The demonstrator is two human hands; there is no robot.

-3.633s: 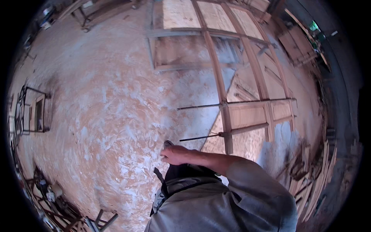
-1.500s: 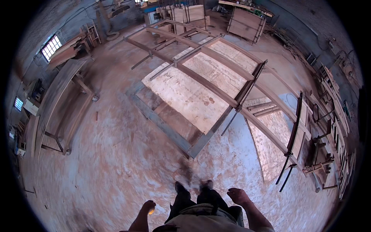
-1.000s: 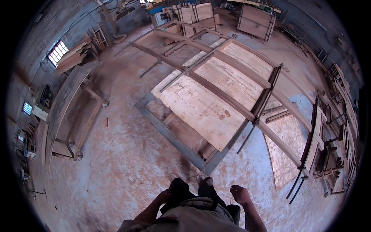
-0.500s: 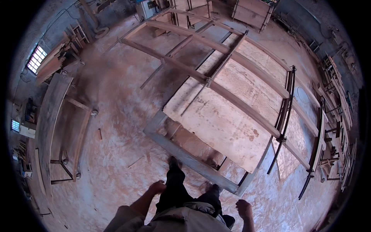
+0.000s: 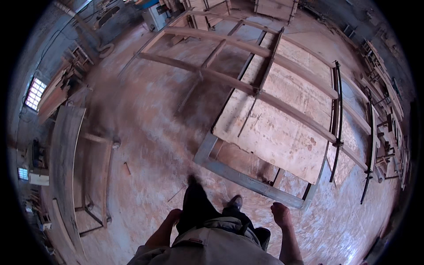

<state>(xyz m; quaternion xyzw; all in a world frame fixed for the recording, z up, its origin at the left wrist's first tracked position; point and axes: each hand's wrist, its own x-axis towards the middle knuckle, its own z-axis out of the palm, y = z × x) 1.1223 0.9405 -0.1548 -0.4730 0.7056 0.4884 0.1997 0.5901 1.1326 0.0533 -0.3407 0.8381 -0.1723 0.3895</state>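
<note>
My left hand (image 5: pixel 174 216) hangs beside my left thigh, its fingers mostly hidden from view. On the other side, my right hand (image 5: pixel 282 214) is held out with curled fingers, and nothing shows in it. It is nearest to the front corner of a grey rectangular frame (image 5: pixel 247 183), apart from it. A stained plywood sheet (image 5: pixel 278 140) lies on that frame. Above the sheet spans a large wooden frame (image 5: pixel 298 114) of long rails and cross pieces, with long dark bar clamps (image 5: pixel 339 106) across its right part.
At the left stands a low bench with a long board (image 5: pixel 64 154) and legs on casters. Stacked timber (image 5: pixel 57 90) is by the left wall, and more wood pieces (image 5: pixel 386 84) line the right wall. A small wooden stick (image 5: pixel 127 168) lies on the dusty floor (image 5: pixel 145 132).
My view has shifted left, so the frames and plywood sit farther right in it. My feet have changed places in a step. Both hands stay low at my sides, the right one slightly raised.
</note>
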